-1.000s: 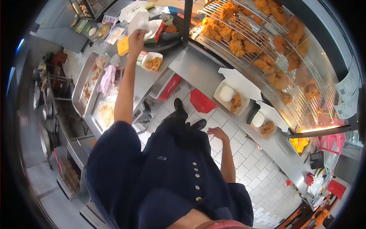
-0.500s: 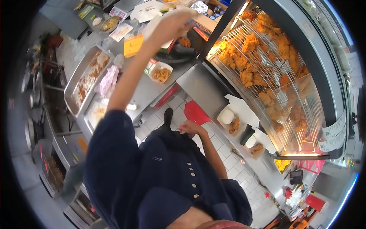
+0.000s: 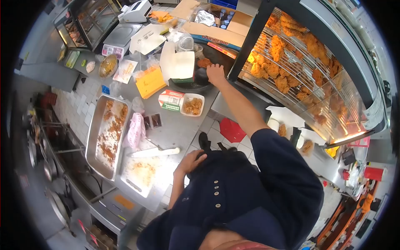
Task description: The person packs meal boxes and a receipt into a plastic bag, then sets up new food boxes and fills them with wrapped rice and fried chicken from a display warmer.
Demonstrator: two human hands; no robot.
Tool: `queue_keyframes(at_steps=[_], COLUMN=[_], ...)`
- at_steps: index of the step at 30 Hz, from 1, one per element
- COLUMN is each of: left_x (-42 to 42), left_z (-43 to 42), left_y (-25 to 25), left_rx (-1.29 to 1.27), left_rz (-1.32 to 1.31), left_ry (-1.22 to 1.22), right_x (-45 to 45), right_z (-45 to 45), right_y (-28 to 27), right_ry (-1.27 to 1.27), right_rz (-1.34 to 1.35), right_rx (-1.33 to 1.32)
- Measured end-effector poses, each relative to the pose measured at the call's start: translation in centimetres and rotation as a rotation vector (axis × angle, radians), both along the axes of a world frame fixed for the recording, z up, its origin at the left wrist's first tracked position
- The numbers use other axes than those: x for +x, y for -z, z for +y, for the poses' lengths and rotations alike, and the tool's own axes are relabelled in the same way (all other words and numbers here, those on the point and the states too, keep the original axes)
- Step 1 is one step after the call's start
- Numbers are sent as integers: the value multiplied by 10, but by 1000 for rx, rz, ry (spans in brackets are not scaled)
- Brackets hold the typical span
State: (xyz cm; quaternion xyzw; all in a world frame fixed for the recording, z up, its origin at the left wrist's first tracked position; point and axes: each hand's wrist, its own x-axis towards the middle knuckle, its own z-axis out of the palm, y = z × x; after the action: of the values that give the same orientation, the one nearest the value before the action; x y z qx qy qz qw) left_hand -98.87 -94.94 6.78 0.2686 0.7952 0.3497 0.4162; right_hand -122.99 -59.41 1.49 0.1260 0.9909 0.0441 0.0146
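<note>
My right hand (image 3: 214,75) reaches over the right side of a round black pan (image 3: 196,88), its fingers curled; what they grip, if anything, is hidden. Beside those fingers, a reddish-orange piece of fried chicken (image 3: 204,62) lies in the pan. An open white box (image 3: 178,62) stands at the pan's left edge. Close to the pan are a small tub of fried pieces (image 3: 193,106) and a red, green and white carton (image 3: 171,100). My left hand (image 3: 191,161) rests at my waist against dark clothing, fingers laid fairly flat, with nothing visible in it.
A heated cabinet of fried chicken (image 3: 287,62) stands at the right. On the left counter lie a metal tray (image 3: 91,143) with crumbs, a knife (image 3: 156,152) and a white cutting board (image 3: 137,188). A cardboard box (image 3: 212,35) holds bottles behind the pan. A red object (image 3: 232,130) sits below the counter.
My left hand has drawn back from above the pan to my waist. My right hand has gone from my waist to the pan. The view has turned, showing more of the left counter.
</note>
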Motion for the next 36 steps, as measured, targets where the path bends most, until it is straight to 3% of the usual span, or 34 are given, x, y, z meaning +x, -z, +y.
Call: queue_keyframes(at_steps=[3, 5, 7, 9, 11, 13, 15, 17, 19, 21, 24, 26, 28, 30, 31, 32, 34, 35, 36], left_x=[-31, -40, -49, -53, -55, -58, -67, -78, -82, -83, -81, -77, -69, -60, -56, -57, -56, -52, -54], left_z=[-10, -7, -1, 10, 25, 32, 51, 66, 92, 118, 147, 164, 172, 176, 175, 183, 185, 173, 170], left_y=[15, 25, 37, 47, 40, 71, 94, 123, 128, 115, 123, 125, 130, 132, 131, 128, 114, 109, 113], left_rx=[-12, 51, 34, 39, -116, -57, -104, -89, -87, -59, 5, 87, 118, 147, 171, 209, 243, 255, 202], left_rz=[176, 169, 147, 71, -249, -254, -278, -320, -178, -169, -59, -151, -101, -58, -30, 13, -66, -162, -93], left_ry=[-69, -77, -4, 116, 175, 260, 389, 463, 582, 605, 697, 712, 701, 671, 681, 683, 568, 485, 498], right_x=[6, 31, 65, 133, 217, 287, 348, 395, 432, 444, 453, 470, 471, 478, 480, 478, 487, 475, 473], right_z=[-1, -9, -3, -5, -20, -48, -51, -29, -4, 9, 34, 71, 94, 129, 138, 143, 163, 155, 152], right_y=[-6, -35, -28, -43, -47, -62, -79, -67, -71, -109, -144, -104, -63, 17, 26, 26, 5, -38, -51], right_ry=[-54, 13, 92, 266, 414, 690, 825, 1075, 1161, 1198, 1213, 1181, 1175, 1146, 1122, 1098, 1145, 1259, 1264], right_rz=[-81, -65, -29, 22, 156, 640, 824, 738, 725, 918, 821, 768, 615, 496, 438, 381, 348, 213, 275], right_rx=[56, -205, -441, -958, -1839, -2305, -2217, -1642, -1314, -1156, -715, -573, -457, -389, -356, -321, -796, -960, -871])
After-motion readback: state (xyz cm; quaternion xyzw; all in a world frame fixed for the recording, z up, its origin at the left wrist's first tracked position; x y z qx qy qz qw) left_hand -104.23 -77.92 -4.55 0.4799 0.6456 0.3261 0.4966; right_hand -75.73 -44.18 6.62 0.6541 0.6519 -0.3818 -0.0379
